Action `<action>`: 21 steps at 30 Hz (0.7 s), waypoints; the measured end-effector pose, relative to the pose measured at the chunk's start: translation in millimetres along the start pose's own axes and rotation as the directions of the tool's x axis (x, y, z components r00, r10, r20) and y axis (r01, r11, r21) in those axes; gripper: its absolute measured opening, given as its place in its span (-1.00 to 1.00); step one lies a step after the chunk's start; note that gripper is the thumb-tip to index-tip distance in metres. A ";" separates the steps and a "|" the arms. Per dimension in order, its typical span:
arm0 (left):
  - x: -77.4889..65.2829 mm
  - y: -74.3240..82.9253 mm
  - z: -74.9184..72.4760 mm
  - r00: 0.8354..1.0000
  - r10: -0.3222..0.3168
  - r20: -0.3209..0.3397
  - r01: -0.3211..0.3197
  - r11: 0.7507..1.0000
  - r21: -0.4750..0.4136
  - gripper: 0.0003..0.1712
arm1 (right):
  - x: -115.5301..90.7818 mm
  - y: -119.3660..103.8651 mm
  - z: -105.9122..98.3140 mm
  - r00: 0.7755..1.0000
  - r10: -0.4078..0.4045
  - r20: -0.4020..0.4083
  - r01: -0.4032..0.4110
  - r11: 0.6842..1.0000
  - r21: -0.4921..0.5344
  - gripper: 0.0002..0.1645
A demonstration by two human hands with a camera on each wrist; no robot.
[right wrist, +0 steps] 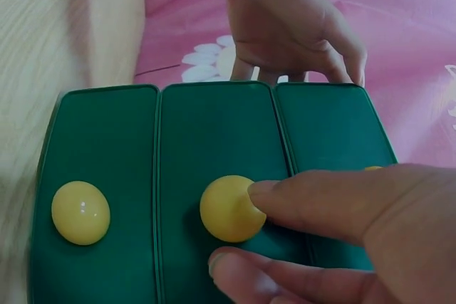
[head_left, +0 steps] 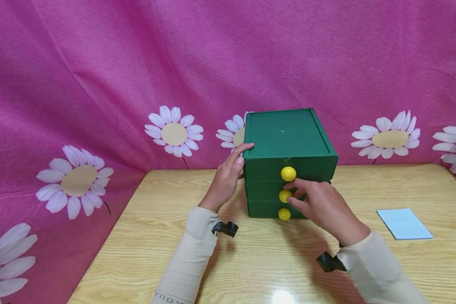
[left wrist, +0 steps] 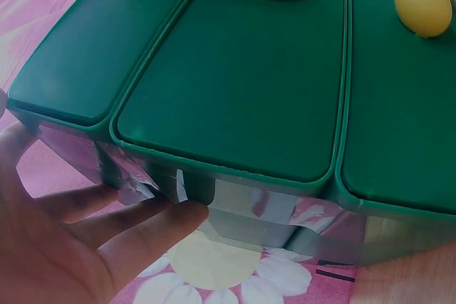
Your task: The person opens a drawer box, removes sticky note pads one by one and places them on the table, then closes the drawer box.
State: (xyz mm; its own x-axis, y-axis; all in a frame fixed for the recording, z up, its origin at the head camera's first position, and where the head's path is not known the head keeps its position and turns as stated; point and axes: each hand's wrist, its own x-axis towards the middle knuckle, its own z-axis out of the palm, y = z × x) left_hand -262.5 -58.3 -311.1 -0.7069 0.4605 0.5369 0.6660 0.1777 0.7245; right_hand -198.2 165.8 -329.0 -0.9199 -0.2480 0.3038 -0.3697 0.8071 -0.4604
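A green three-drawer box (head_left: 289, 131) stands on the table, each drawer front carrying one round yellow knob. My right hand (head_left: 323, 207) is at the middle knob (right wrist: 229, 208), with thumb and index finger curled about it. In the head view the top knob (head_left: 288, 174) is just above those fingers and the bottom knob (head_left: 284, 214) below them. All three drawer fronts sit flush. My left hand (head_left: 225, 177) rests against the box's left side, one fingertip over the top edge. Its spread fingers (left wrist: 153, 243) lie along the see-through side wall in the left wrist view.
A light blue square pad of paper (head_left: 404, 223) lies on the wooden table (head_left: 144, 253), right of the box. Behind the table hangs a magenta cloth (head_left: 213, 63) printed with white daisies. Each wrist wears a small black camera mount (head_left: 226, 229).
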 end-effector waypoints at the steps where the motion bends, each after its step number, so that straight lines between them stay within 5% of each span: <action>1: -0.1 -0.1 0.0 1.000 -0.001 0.000 0.001 1.000 0.000 -0.55 | 0.0 0.0 0.9 1.000 -0.003 0.002 0.003 1.000 0.002 -0.70; 21: -0.3 0.6 0.1 1.000 0.007 -0.009 -0.007 1.000 0.003 -0.55 | 1.1 0.1 8.4 1.000 -0.016 0.025 0.016 1.000 -0.008 -0.69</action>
State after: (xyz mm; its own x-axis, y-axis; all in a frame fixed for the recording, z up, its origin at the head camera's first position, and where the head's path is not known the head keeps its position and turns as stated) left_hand -261.8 -58.3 -310.8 -0.7042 0.4537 0.5461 0.6719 0.1771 0.7192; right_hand -200.3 161.1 -335.7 -0.9169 -0.2738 0.2904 -0.3831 0.8074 -0.4487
